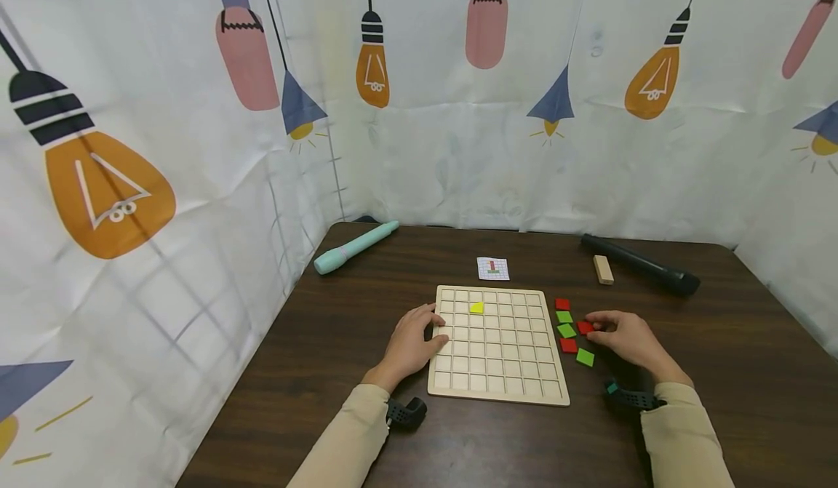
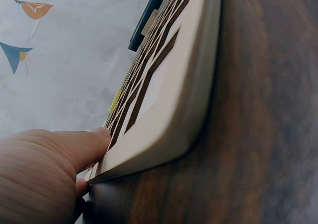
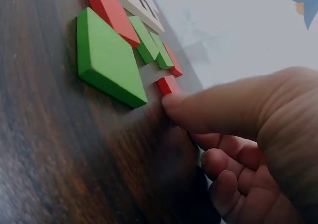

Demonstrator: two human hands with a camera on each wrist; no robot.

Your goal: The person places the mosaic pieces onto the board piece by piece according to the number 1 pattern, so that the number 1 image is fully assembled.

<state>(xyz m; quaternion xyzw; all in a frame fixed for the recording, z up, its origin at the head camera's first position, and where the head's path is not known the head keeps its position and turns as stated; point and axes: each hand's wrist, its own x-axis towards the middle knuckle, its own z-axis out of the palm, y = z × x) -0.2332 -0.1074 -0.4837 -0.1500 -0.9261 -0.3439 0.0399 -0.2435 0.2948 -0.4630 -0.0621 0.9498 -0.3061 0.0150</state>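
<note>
A pale wooden grid board (image 1: 497, 397) lies on the dark table, with a yellow tile (image 1: 477, 308) in one of its upper cells. My left hand (image 1: 409, 342) rests at the board's left edge; in the left wrist view its thumb (image 2: 87, 144) lies extended over the rim. To the right of the board, my right hand (image 1: 625, 337) pinches a red square tile (image 3: 168, 85) between thumb and fingers, low over the table. Around it lie other loose tiles: a green tile (image 1: 585, 358) nearest me, a red tile (image 1: 568, 345), and several more behind.
Behind the board lies a small printed pattern card (image 1: 493, 268). A wooden block (image 1: 603, 270) sits beside a black cylinder (image 1: 641, 264) at the back right. At the back left lies a mint-green stick (image 1: 356, 246). A patterned white curtain (image 1: 432, 161) hangs behind the table.
</note>
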